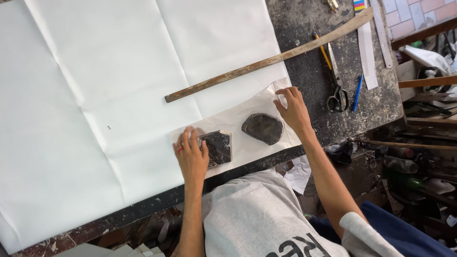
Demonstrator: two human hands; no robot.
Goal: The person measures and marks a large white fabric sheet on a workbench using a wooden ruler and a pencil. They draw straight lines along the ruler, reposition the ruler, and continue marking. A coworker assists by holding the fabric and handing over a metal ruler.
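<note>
Where the table's dark near edge [143, 209] runs across the lower frame, a grey sweatshirt [257, 219] and blue trousers [409, 238] are seen closest to the camera. Just beyond that edge, a cream paper piece [238, 119] is laid over a large creased white sheet [95, 95]. The piece is narrow, off-white and curved along its far side, and it lies at about five o'clock of the sheet, reaching the table's near edge.

The left hand [191, 154] is laid flat on the piece's left end, fingers slightly spread, nothing gripped; its fingertips rest against a dark, squarish weight [216, 147] with a worn pale rim. At three o'clock of that weight, apart from it, a dark rounded stone [263, 128] is set on the same piece. The right hand [293, 109] is placed at one o'clock of the stone, open, its fingertips pressed on the piece's upper right corner; nothing is held.

Farther off, a long wooden stick [266, 61] is laid slantwise across the sheet, running from the middle toward two o'clock. On the bare black tabletop at three o'clock of the right hand, scissors [337, 90] are seen, with a blue pen [357, 93] just beside them and a yellow pencil [322, 51] beyond. A steel ruler [382, 33] and a white strip [367, 57] lie at the far right corner.
</note>
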